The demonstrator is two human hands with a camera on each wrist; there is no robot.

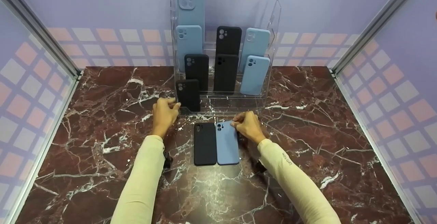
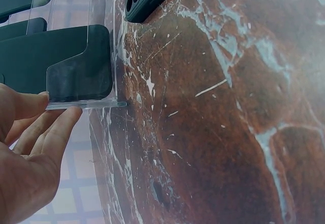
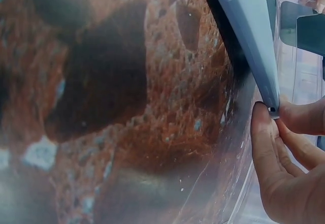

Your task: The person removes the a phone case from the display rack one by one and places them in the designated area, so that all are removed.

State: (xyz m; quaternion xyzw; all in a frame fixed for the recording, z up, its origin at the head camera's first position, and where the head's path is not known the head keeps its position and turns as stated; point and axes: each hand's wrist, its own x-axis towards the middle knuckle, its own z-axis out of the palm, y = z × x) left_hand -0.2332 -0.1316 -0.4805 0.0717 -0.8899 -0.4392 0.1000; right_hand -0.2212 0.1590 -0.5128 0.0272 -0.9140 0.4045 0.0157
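The blue phone case [image 1: 228, 146] faces back-up, its camera cutouts [image 1: 220, 126] left of the right fingers [image 3: 265, 142], which pinch its far corner. The clear tiered rack [image 1: 232, 97] stands upright beyond, its near left edge pinched by the left fingers [image 2: 62, 132].

You get an evenly lit, fairly clear head view, with pale glare on the near part of the marble tabletop [image 1: 213, 193]. Your left wrist view is hazy, its wall [image 2: 76, 193] washed out. In your right wrist view the tabletop is blurred and darkly shadowed, the blue phone case [image 3: 256, 36] clearer
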